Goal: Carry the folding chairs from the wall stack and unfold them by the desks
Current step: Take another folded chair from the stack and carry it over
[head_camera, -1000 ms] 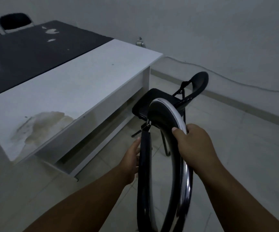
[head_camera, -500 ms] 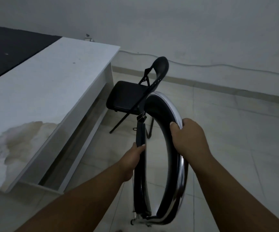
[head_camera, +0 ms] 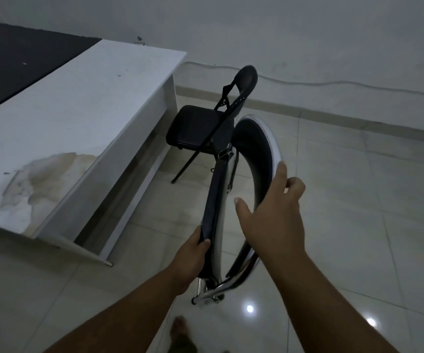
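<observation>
Folded chair (head_camera: 253,149) is mid-frame, held off the floor (head_camera: 358,225) in both hands, partly opened. The black seat panel and the curved chrome-edged backrest are splayed apart at the top and joined at the hinge, low centre.

Left hand (head_camera: 193,253), lower centre: fingers wrapped round the near edge of the seat panel, thumb on top, a tight grip.

Right hand (head_camera: 272,215), centre right: clasps the backrest rim. Thumb is spread out on the inner side, index finger (head_camera: 281,174) lies straight along the white edge, and the other fingers curl over the outer side.

Unfolded chair (head_camera: 200,131) stands just above the held one in frame, on the floor at the end of the white tabletop (head_camera: 78,110), seat facing it. The white tabletop has a brown stain at its near corner, left of frame. Black tabletop (head_camera: 14,59) butts against it, upper left.

Cable (head_camera: 333,84) runs along the wall (head_camera: 307,34), upper right. A bare foot (head_camera: 180,332) shows at the bottom centre. Floor tiles are glossy, with two light reflections lower right.
</observation>
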